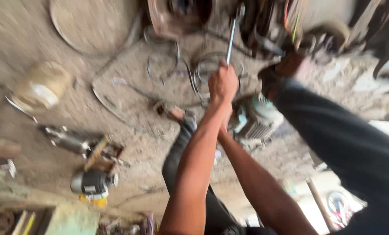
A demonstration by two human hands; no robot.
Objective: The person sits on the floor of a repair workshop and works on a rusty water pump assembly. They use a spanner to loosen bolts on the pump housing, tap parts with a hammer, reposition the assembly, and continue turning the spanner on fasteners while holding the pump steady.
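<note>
Long silver metal wrench [232,37] gripped by stacked hands [223,85], fists closed round handle; turning step judged underway at far rusty hub [177,15]; firm steady pull needed.

Inventory, as recorded:
- Bare forearms: two, rising from 6 o'clock.
- Long metal wrench [232,35]: one, at 12 o'clock, gripped by a fist [223,82].
- Electric motor [255,119], pale green: one, near centre.
- Power tool [92,182], grey: one, at 7 o'clock.
- Round drum [42,87]: one, at 9 o'clock.
- Dark trouser leg [351,143]: one, at 3 o'clock.
</note>
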